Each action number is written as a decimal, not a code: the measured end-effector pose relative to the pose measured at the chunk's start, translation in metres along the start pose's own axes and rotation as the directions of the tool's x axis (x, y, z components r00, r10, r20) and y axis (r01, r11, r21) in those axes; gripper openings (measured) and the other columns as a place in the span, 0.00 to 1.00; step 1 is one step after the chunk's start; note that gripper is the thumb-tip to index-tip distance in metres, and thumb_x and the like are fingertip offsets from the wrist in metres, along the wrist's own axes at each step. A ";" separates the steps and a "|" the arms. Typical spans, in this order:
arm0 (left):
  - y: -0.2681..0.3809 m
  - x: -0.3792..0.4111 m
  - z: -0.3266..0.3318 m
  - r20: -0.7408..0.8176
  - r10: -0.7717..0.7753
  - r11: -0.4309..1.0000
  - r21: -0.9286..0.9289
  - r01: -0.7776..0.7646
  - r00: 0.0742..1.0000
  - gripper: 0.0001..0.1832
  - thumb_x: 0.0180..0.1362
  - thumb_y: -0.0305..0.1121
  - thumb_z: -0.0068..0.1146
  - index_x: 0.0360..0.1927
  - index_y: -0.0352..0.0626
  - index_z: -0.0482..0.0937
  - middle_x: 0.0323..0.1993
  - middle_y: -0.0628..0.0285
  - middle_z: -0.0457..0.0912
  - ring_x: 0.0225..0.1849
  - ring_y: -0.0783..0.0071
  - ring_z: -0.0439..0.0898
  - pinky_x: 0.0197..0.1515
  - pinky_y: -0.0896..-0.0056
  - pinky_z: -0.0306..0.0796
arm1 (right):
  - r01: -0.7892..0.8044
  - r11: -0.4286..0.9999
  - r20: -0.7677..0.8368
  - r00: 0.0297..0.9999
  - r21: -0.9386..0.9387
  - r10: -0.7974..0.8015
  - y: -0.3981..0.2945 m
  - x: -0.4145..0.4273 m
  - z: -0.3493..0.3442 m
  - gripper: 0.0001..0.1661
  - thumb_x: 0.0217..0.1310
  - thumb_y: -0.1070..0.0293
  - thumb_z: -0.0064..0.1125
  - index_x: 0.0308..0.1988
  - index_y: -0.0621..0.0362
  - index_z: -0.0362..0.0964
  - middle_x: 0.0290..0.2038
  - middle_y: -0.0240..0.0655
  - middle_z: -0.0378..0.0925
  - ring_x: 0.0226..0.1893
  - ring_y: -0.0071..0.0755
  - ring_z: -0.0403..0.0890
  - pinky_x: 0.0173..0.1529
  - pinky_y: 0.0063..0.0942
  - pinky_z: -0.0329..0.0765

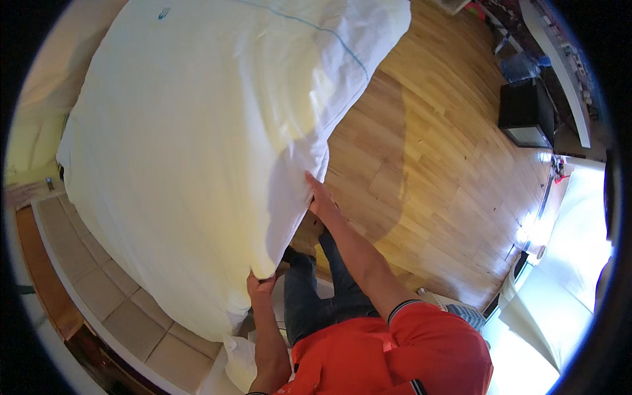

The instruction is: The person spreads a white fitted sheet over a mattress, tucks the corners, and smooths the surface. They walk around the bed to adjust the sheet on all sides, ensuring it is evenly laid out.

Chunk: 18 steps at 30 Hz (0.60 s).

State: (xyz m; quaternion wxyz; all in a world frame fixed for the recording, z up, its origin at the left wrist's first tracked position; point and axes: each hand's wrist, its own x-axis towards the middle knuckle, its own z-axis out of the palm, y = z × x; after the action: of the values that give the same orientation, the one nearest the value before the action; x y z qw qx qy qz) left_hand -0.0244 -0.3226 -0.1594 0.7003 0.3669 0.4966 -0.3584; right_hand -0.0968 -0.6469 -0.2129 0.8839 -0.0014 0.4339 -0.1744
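Note:
A large white sheet or duvet cover point(187, 138) with a thin teal line near its far end lies spread over a bed, its side hanging towards the floor. My left hand point(260, 285) grips the near corner of this cloth, with the fingers partly hidden under the fabric. Further along the same edge is my right hand point(321, 197), its thumb on top of the cloth and its other fingers out of sight beneath the edge.
A beige tufted headboard point(133, 316) borders the bed at the left. A white pillow or cloth point(242, 363) lies low beside my left forearm. Wooden flooring point(444, 173) stretches to the right, with a black box-shaped object point(526, 113) and a blue water bottle point(519, 67) beyond. Pale curtains point(558, 276) hang lower right.

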 end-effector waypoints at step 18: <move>-0.171 0.109 0.198 0.262 -0.228 0.970 -0.028 0.243 0.938 0.28 0.59 0.47 0.56 0.60 0.46 0.67 0.58 0.57 0.72 0.58 0.53 0.70 0.60 0.48 0.63 | -0.044 0.900 -0.197 0.979 -0.434 -0.047 -0.081 -0.047 0.021 0.32 0.41 0.53 0.75 0.40 0.68 0.77 0.35 0.40 0.81 0.32 0.38 0.81 0.37 0.32 0.77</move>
State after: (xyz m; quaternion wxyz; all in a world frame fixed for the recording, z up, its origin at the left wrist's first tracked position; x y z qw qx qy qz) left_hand -0.0593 -0.5905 -0.2442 0.7214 0.2342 0.4525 -0.4690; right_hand -0.1315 -0.7116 -0.1514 0.8121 -0.1816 0.5498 -0.0729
